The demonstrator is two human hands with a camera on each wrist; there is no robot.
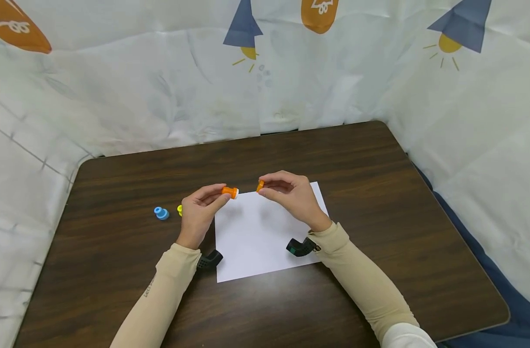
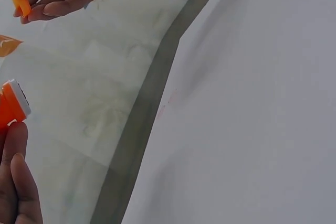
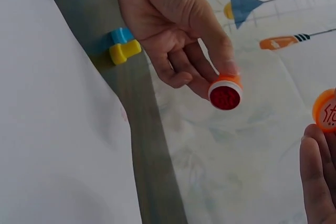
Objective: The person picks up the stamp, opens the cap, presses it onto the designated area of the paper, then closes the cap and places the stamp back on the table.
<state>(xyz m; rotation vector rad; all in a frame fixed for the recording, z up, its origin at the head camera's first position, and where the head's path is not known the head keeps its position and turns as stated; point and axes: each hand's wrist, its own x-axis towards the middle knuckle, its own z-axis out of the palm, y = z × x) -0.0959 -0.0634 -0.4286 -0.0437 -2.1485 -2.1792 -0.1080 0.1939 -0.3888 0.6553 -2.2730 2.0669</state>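
My left hand (image 1: 198,212) pinches an orange toy stamp (image 1: 230,192) between thumb and fingers, above the paper's left part. Its white-rimmed red face shows in the right wrist view, where the stamp (image 3: 226,94) is tilted toward the camera. My right hand (image 1: 293,194) pinches a small orange stamp cap (image 1: 260,185), apart from the stamp and to its right. In the right wrist view the cap (image 3: 328,111) bears light writing. Beneath both hands lies a white sheet of paper (image 1: 265,241), with faint red marks (image 2: 167,104) near one edge.
A blue stamp (image 1: 161,213) stands on the dark wooden table (image 1: 117,270), left of my left hand. Beside it a yellow stamp (image 1: 179,210) is partly hidden by that hand; the right wrist view shows more of this yellow stamp (image 3: 125,52). A patterned white curtain (image 1: 160,87) hangs behind the table.
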